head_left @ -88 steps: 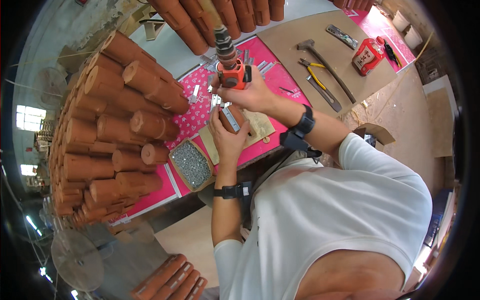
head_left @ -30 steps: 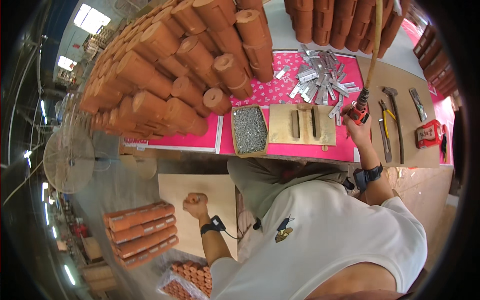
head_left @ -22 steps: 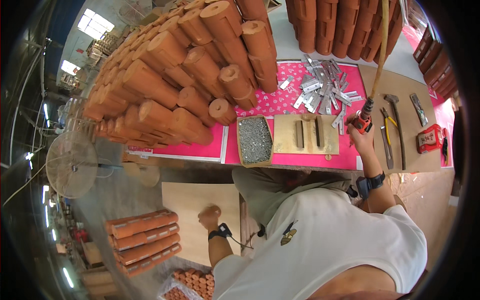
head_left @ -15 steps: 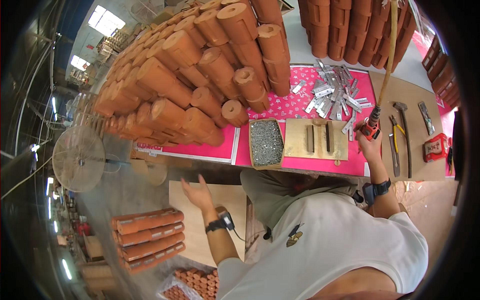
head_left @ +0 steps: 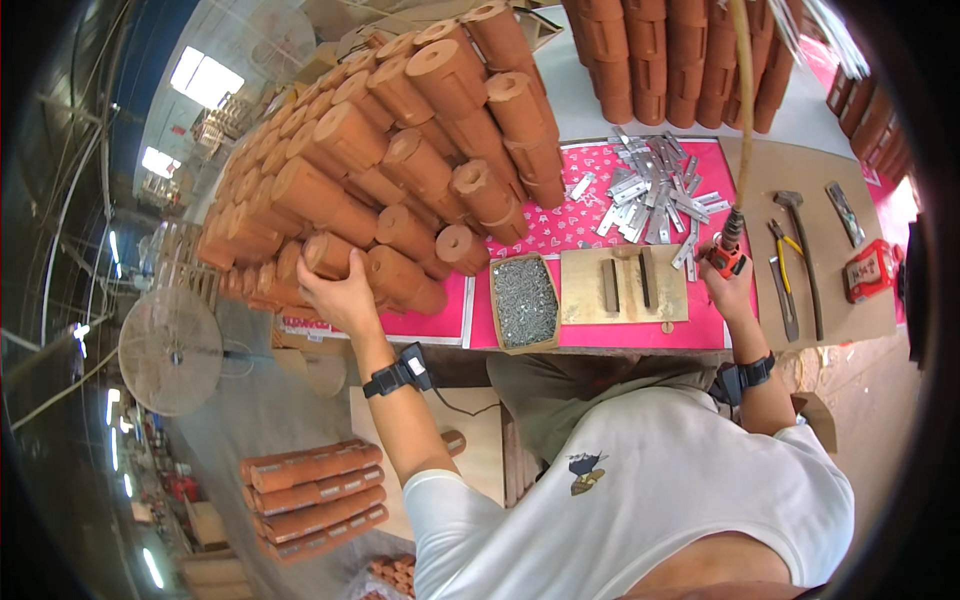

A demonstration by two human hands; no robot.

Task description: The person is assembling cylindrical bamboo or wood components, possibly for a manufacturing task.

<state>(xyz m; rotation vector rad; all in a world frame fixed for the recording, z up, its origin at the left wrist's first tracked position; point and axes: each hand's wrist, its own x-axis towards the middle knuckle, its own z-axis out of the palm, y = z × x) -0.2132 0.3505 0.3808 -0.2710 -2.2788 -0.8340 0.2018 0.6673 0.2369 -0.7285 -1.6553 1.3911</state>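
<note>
A brown cylinder (head_left: 333, 250) is spanned by the left hand (head_left: 340, 296), left of the fastener box (head_left: 530, 348)!
Its near end is straddled by thumb and fingers; whether they are clamped cannot be told. Right of the box, a red power tool (head_left: 727, 262) is gripped by the right hand (head_left: 732, 290). The cylinder is judged stiff, lightish, hardly slippery, perhaps chippable; best held around its barrel.
</note>
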